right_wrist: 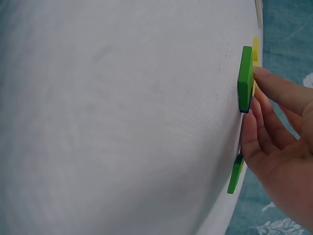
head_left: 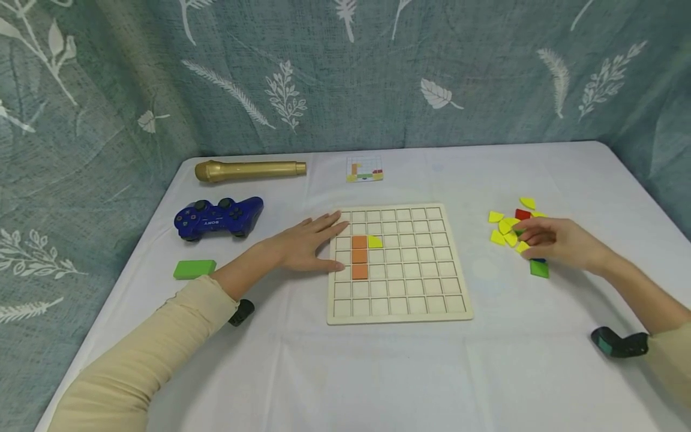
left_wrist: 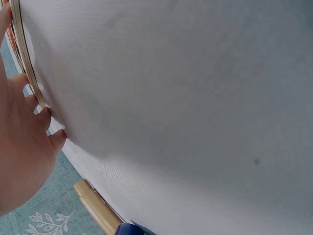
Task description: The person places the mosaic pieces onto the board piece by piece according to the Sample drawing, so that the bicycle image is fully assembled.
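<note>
A square wooden grid board (head_left: 403, 305) lies at the middle of the table. Three orange square tiles (head_left: 359, 256) form a column on it, with a yellow quarter-round tile (head_left: 375, 242) beside the top one. Fingers spread, my left hand (head_left: 305, 246) rests along the board's left edge. Over to the right, my right hand (head_left: 561, 245) reaches into a loose pile of yellow tiles (head_left: 505, 226), its fingers bent. Its thumb and fingertips are close around a yellow tile (head_left: 522, 246); I cannot tell whether they pinch it. A green tile (right_wrist: 245, 81) stands out near the thumb.
Behind the board lies a small pattern card (head_left: 364, 169). To the left are a gold microphone (head_left: 251, 171), a blue game controller (head_left: 218, 217) and a green block (head_left: 194, 269). A red tile (head_left: 522, 214) sits in the pile. Patterned cloth (head_left: 378, 72) hangs behind the table.
</note>
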### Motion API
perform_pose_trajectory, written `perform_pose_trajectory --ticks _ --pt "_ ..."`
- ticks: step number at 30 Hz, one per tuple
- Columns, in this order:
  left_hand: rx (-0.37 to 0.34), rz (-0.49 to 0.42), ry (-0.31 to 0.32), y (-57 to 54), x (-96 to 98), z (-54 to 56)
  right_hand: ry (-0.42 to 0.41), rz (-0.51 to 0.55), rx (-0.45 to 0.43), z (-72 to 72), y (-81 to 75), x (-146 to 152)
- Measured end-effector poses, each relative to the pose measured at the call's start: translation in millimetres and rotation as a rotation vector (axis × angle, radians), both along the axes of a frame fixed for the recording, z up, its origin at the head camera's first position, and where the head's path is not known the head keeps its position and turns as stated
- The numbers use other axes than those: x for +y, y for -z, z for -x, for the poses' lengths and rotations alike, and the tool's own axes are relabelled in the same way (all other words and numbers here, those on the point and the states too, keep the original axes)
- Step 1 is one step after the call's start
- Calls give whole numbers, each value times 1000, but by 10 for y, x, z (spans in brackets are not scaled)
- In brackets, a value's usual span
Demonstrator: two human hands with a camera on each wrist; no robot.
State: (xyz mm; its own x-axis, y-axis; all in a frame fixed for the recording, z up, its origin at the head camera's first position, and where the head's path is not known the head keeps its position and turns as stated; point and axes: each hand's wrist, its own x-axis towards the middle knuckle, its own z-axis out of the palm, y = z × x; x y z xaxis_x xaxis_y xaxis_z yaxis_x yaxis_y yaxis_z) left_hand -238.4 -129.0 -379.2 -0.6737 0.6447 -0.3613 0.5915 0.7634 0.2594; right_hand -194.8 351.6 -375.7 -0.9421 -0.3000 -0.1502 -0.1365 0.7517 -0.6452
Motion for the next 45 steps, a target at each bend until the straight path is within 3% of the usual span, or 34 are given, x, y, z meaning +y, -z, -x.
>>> perform_pose_trajectory --ticks 11,26,45 --pt "9 -16 5 8 -7 7 -21 -56 67 -22 23 -60" --pt "17 -19 6 30 -13 -16 -24 -57 30 23 52 -118" --pt "16 -12 10 20 -6 -2 33 -28 -27 46 -69 -149"
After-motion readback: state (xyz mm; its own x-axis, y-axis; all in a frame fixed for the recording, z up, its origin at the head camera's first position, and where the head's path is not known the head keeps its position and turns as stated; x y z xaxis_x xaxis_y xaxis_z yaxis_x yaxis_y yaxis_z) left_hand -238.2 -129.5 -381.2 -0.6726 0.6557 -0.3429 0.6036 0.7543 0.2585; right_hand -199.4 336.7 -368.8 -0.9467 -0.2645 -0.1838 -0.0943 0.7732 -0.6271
